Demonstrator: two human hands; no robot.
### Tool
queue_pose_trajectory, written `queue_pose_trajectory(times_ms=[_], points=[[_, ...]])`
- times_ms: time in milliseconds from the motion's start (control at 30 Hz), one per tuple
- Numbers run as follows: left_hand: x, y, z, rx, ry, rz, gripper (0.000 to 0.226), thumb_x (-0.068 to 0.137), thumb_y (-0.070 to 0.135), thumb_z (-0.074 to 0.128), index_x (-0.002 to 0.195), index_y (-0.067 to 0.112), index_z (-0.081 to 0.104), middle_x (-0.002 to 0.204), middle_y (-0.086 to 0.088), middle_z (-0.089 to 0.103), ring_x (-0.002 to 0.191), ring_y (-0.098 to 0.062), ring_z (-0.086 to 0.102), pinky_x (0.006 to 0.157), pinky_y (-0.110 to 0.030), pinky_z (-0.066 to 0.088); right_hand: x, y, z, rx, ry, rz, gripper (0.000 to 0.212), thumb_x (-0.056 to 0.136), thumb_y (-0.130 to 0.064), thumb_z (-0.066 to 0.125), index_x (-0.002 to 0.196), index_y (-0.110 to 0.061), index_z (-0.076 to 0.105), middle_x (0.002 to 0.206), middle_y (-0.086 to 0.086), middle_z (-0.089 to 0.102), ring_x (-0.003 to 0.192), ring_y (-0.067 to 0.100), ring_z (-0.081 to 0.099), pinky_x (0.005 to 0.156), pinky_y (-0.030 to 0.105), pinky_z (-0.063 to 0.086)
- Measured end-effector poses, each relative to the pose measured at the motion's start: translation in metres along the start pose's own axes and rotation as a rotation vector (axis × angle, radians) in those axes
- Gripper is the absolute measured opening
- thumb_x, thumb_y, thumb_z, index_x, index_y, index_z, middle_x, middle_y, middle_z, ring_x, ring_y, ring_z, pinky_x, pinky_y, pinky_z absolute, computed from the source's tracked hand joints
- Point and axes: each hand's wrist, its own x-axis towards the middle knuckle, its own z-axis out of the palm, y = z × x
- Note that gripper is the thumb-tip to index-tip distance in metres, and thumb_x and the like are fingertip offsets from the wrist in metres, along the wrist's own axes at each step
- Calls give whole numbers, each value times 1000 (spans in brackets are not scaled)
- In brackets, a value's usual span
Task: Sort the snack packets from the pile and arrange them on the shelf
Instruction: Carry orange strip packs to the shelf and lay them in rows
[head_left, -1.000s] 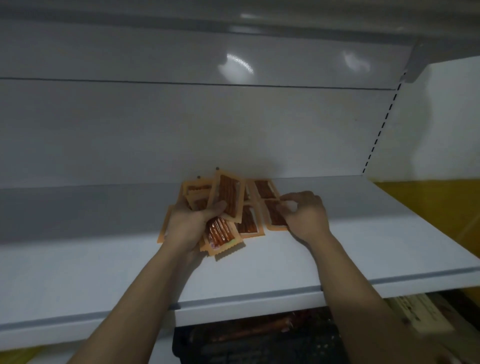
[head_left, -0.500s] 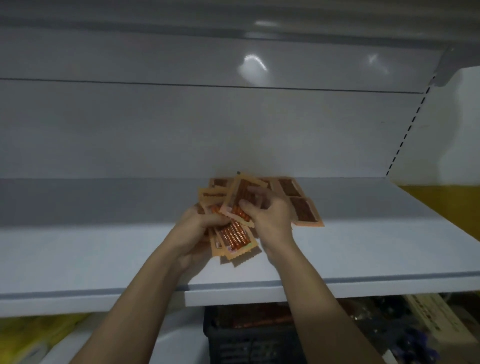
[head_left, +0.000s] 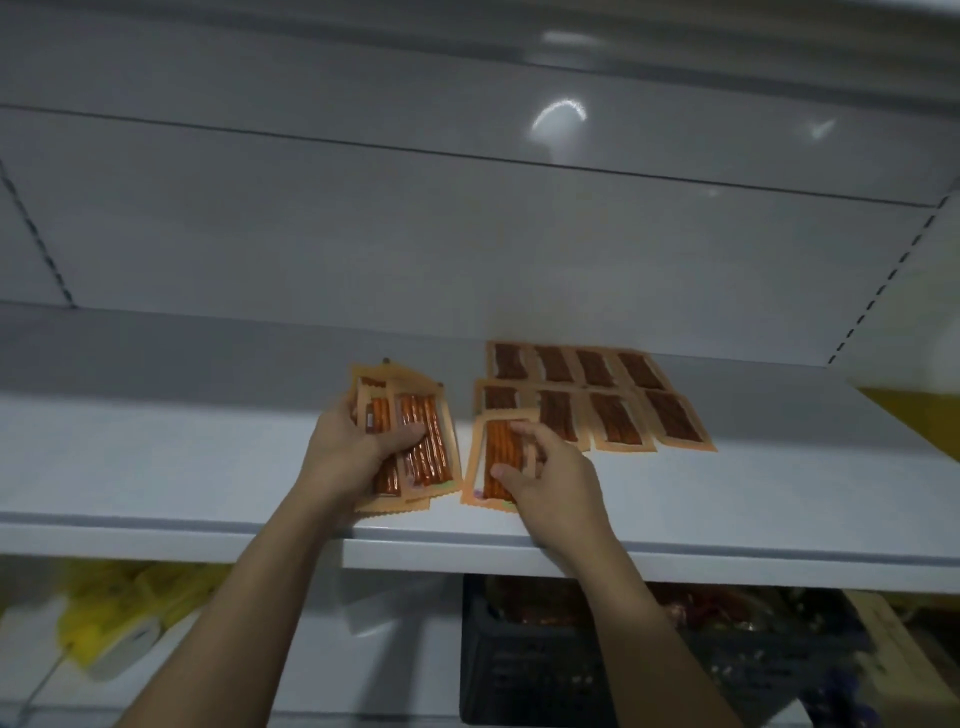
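Note:
My left hand (head_left: 349, 453) grips a fanned stack of orange snack packets (head_left: 422, 447) just above the white shelf (head_left: 208, 467), thumb across the top packet. My right hand (head_left: 553, 480) holds a single orange packet (head_left: 493, 457) flat on the shelf, fingers on its face and thumb at its lower edge. Behind and right of it, several matching packets (head_left: 618, 410) lie in two neat rows, the front row overlapping the back row (head_left: 592, 366).
The shelf's front lip (head_left: 675, 558) runs across below my hands. A grey back panel (head_left: 467, 234) rises behind. Under the shelf stand a dark crate (head_left: 545, 670) of snacks, a yellow bag (head_left: 119, 618) at left and a cardboard box (head_left: 893, 654) at right.
My right hand took one packet off the stack in my left hand and carried it right, down onto the shelf in front of the rows. The camera has swung, showing more laid packets.

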Motion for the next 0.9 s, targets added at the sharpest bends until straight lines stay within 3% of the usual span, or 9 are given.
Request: queue_pose_trajectory(times_ms=[67,200,333,467,567,667,800,900], points=[[2,-4,0,56,-9,25,45,77,19,81,116,18,59,100,-3,74,83,-19,75,73,-41,61,0,0,1,-155,17,-3,47,90,-36,68,134,-29,56,126,-5,58,121,15,50,107,39,44],[3,-10,-1,82,5,62,47,76,23,82,117,20,58,100,0,74,84,-16,74,73,-38,61,2,0,0,-228,12,24,43,91,-37,66,132,-26,60,129,-6,43,126,12,38,109,27,31],[4,-10,-4,78,-15,91,46,76,24,82,115,21,58,97,3,73,77,-10,73,58,-23,55,3,3,4,-193,12,34,39,91,-33,67,129,-23,63,123,-9,43,124,13,44,112,33,38],[1,-11,-6,59,-33,111,45,77,22,82,116,20,58,96,4,73,74,-7,73,53,-18,53,2,2,4,-154,33,19,32,90,-28,69,122,-24,67,122,-12,44,127,15,45,111,38,40],[-2,-9,-6,53,-35,128,43,78,21,82,114,20,58,95,5,73,75,-7,72,56,-19,53,1,-4,0,-208,70,-27,31,94,-35,62,125,-34,63,141,-8,43,137,16,33,115,41,29],[-2,-8,-5,35,-45,116,43,77,20,82,113,20,58,96,2,73,77,-11,73,59,-22,56,11,-17,-3,-435,58,-121,37,99,-44,49,136,-38,53,152,-8,39,142,16,27,116,44,16],[-2,-7,-4,21,-67,85,40,77,20,81,110,22,59,95,1,74,76,-13,74,65,-30,59,37,-35,1,-711,-114,-148,38,104,-46,31,125,-36,61,135,-6,57,131,19,44,112,48,18],[-1,-7,-3,16,-70,66,37,78,18,81,108,22,60,93,0,74,75,-13,74,62,-30,59,47,-29,7,-786,-178,-114,45,103,-49,27,120,-33,65,124,-3,64,124,20,51,111,50,21]])
